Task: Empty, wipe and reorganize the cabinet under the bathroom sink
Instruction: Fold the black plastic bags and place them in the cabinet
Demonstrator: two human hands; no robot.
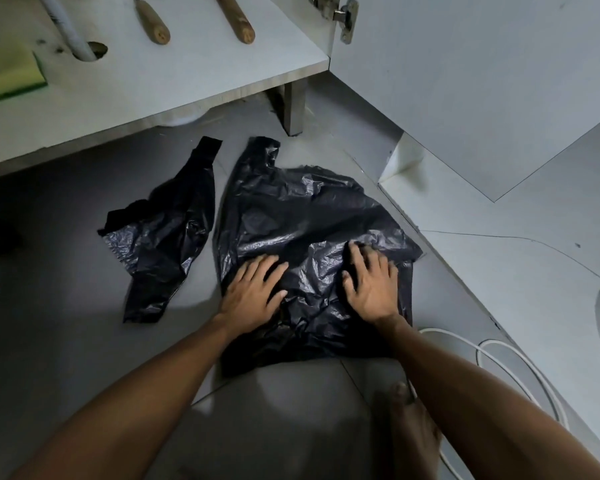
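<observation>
A large crumpled black plastic bag (302,216) lies spread on the grey floor in front of the open cabinet. My left hand (253,292) presses flat on its near left part with fingers spread. My right hand (371,282) presses flat on its near right part, slightly blurred. A second, smaller black plastic bag (167,237) lies to the left, apart from the first. The cabinet floor (187,74) at the top holds two wooden tool handles (156,26) (239,26) and a yellow-green sponge (11,71).
A white drain pipe (73,39) goes through a hole in the cabinet floor. The open cabinet door (465,81) stands at the right with its hinge (343,15). A white cable (520,368) loops on the floor at the right. My foot (409,431) is near it.
</observation>
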